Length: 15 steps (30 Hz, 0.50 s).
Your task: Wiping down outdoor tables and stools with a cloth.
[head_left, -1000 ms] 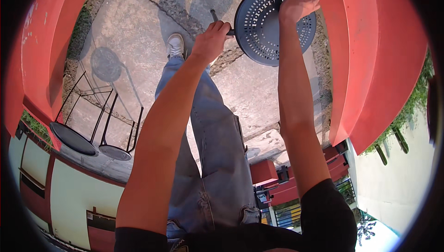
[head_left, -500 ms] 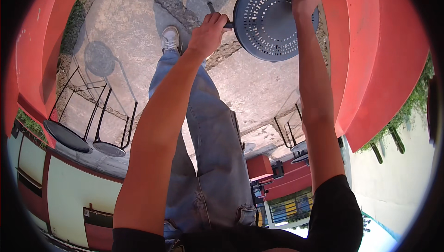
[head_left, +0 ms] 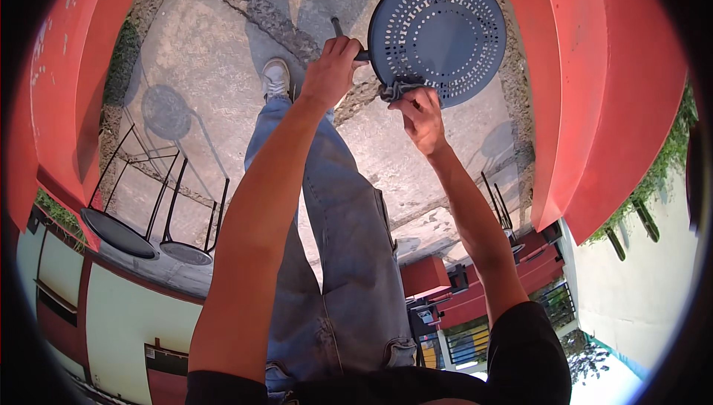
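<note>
The rag [head_left: 399, 88] is now moved to the near edge of the round seat [head_left: 448, 42], pinched by the right hand [head_left: 422, 118], while the side bar [head_left: 362, 56] is grasped by the left hand's [head_left: 330, 72] fingers, probably for steadiness.

No text, label, brand, number or sign can be read.
</note>
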Available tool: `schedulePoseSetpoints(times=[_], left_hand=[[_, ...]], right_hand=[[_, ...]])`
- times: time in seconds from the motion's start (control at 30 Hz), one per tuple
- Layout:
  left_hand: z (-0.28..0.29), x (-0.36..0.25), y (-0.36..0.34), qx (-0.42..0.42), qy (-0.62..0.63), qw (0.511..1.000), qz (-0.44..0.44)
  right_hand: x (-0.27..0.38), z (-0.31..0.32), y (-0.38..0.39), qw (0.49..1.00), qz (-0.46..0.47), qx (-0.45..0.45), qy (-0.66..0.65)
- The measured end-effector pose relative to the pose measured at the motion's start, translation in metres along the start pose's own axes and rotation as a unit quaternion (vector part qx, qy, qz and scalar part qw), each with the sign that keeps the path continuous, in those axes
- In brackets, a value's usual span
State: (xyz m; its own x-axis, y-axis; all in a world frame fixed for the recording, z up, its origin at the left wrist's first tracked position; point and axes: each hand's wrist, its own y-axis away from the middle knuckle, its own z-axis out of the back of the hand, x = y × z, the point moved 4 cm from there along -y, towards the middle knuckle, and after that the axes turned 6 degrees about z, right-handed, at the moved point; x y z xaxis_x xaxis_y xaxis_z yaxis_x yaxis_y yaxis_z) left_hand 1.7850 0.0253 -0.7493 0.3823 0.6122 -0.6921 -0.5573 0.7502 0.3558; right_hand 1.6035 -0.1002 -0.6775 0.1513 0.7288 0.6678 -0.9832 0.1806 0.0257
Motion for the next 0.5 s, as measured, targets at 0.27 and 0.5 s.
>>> schedulePoseSetpoints(times=[0.27,0.5], left_hand=[[0.001,0.005,0.004,-0.015,0.0,1.0,-0.025],[0.0,0.008,0.004,0.005,0.022,1.0,-0.017]], right_hand=[[-0.005,0.032,-0.019,0.991,-0.058,0.057,-0.105],[-0.052,0.083,-0.074,0.953,-0.179,-0.196,-0.149]])
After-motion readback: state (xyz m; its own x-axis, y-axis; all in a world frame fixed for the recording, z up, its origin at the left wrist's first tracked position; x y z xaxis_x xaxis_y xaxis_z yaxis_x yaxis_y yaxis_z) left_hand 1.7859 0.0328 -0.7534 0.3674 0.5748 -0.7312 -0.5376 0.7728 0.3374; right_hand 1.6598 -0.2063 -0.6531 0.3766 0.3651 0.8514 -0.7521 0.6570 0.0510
